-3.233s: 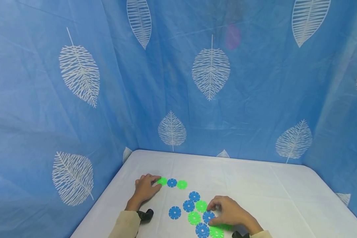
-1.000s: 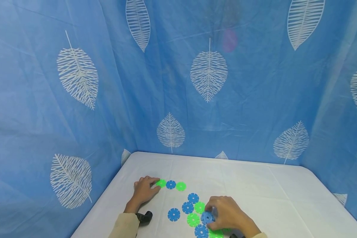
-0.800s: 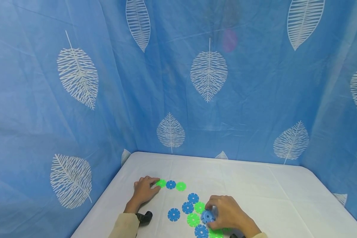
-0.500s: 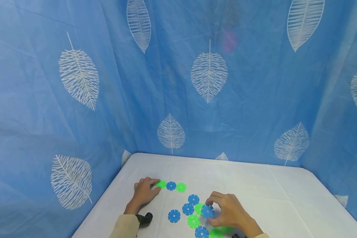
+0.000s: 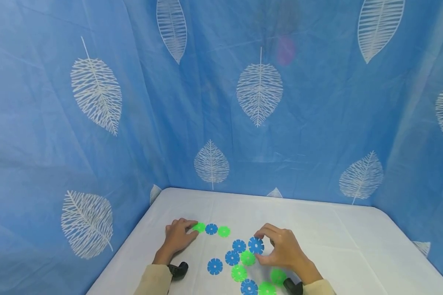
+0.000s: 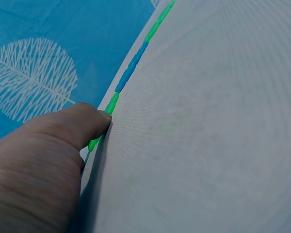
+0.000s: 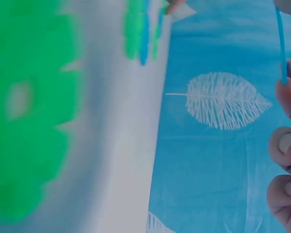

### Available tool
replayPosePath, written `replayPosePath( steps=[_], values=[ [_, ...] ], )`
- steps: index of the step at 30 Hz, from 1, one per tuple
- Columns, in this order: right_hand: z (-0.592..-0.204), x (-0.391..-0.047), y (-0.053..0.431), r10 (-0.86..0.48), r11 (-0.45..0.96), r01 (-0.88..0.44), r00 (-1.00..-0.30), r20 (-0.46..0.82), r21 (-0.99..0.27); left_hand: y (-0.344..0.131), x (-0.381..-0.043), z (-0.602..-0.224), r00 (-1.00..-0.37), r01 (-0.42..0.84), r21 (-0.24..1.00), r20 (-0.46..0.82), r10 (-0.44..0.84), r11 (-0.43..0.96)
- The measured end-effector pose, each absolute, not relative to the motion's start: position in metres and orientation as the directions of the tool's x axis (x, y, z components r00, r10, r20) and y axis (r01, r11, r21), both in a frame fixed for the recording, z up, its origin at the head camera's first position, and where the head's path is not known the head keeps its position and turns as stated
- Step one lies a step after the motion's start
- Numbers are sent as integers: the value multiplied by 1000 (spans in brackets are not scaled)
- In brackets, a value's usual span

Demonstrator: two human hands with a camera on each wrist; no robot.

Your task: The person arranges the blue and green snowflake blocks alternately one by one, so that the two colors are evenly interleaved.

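Between thumb and forefinger my right hand (image 5: 285,249) pinches a blue notched plastic disc (image 5: 256,245), raised above the table. The right wrist view shows that blue disc (image 7: 282,46) edge-on at the fingertips. My left hand (image 5: 176,239) rests on the table and pinches the edge of a green notched disc (image 5: 199,228). In the left wrist view, the thumb presses on this green disc (image 6: 113,103). A blue disc (image 5: 211,229) and another green disc (image 5: 224,231) continue the row rightward from it.
Loose discs lie on the white table (image 5: 336,241): a blue one (image 5: 215,266) alone, and several blue and green ones near the right hand, such as a green disc (image 5: 248,258). A blue leaf-print curtain (image 5: 299,143) stands behind the table.
My right hand has picked the blue disc up from among the loose discs and moved it up and away from me, uncovering a green disc near the wrist. My left hand stays in place.
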State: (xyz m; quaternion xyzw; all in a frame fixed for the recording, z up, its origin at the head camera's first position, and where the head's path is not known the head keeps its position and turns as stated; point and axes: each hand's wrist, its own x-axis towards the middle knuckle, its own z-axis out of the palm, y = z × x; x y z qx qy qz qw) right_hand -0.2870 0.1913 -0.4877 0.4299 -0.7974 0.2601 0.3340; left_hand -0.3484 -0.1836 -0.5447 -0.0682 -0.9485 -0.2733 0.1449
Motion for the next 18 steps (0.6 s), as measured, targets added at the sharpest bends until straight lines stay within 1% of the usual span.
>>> replayPosePath(
  steps=[3, 7, 12, 18],
  values=[
    [-483, -296, 190, -471, 507, -853, -396, 788, -125, -183, -348, -543, -947, 218, 501, 316, 58, 837],
    [-479, -306, 188, -437, 516, -842, -415, 798, -155, -181, -346, -542, -952, 214, 501, 301, 63, 839],
    [-475, -320, 185, -409, 530, -827, -442, 798, -186, -182, -347, -543, -943, 228, 488, 325, 67, 842],
    [-478, -335, 173, -363, 507, -836, -430, 827, -212, -188, -346, -543, -945, 227, 495, 321, 66, 839]
  ],
)
